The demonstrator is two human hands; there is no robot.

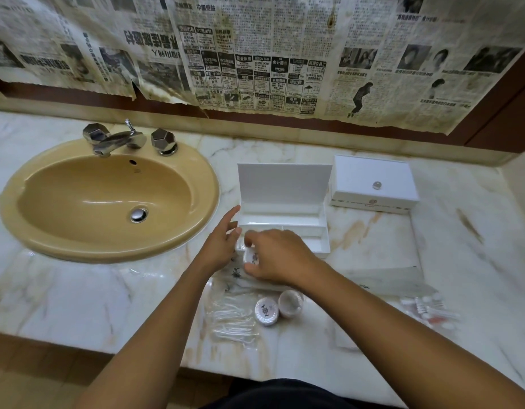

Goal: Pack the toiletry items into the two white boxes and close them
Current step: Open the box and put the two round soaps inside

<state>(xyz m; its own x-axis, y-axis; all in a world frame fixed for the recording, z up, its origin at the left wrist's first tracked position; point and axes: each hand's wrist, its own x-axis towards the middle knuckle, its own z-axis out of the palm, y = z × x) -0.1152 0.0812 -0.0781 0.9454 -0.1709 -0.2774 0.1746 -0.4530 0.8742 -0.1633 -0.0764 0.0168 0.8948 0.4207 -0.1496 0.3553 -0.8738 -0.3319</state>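
Right hand [280, 256] pinching round soap [252, 256], carrying it to open white box [284, 222] (compartments empty) mid-worktop [78, 296]; left hand [222, 240] spreading open, steadying box.

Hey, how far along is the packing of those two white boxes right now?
Early. The open box shows bare compartments, and the second box sits shut, its contents unseen. In hand: the right hand grips a round soap at the open box's front edge; the left hand hovers open beside it. Left: two more round soaps, the cotton swab packet, the sachets, then closing.
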